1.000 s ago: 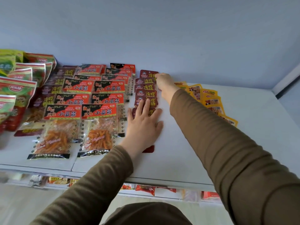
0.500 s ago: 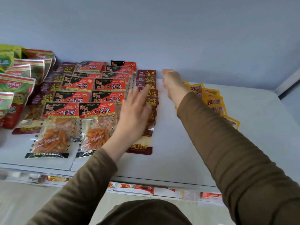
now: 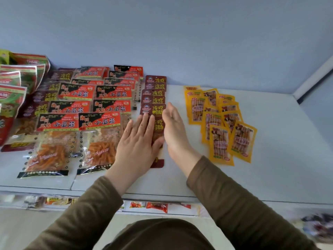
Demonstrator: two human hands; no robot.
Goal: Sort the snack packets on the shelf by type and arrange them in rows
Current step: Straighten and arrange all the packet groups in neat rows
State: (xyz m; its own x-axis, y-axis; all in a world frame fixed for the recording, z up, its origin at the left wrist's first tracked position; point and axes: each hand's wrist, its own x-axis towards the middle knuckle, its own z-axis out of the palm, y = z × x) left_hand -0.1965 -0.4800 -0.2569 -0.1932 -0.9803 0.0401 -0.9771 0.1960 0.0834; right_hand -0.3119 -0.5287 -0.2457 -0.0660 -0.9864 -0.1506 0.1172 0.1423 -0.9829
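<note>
**Two flat hands squaring the dark red row**

Two hands work at the middle of the shelf [image 3: 252, 177]. The left hand [image 3: 138, 143] lies flat, fingers straight, and presses on the front packets of the dark red packets [image 3: 154, 100], which run in one overlapping row toward the back wall. The right hand [image 3: 173, 127] stands on its edge just beside the right side of this row, fingers straight and relaxed; it holds nothing. To me this looks like squaring the row, one hand holding down and the other pushing the side even.

Left of the row lie the red and black packets [image 3: 100, 121] in two columns, touching or nearly touching the dark red ones. More dark red packets [image 3: 48, 95] show further left, partly under them, so that kind seems not yet gathered in one place. At the far left stand the green and red bags [image 3: 12, 91]. Right of the hands, apart from them, the yellow packets [image 3: 223, 123] lie loosely fanned, not in a straight row.

The risk: these packets are smooth and overlap like tiles. If the right hand pushes too hard sideways, the row may slide under the red and black column and mix the kinds. If the left hand lifts too early, the front packet near the shelf edge may slip off.
</note>
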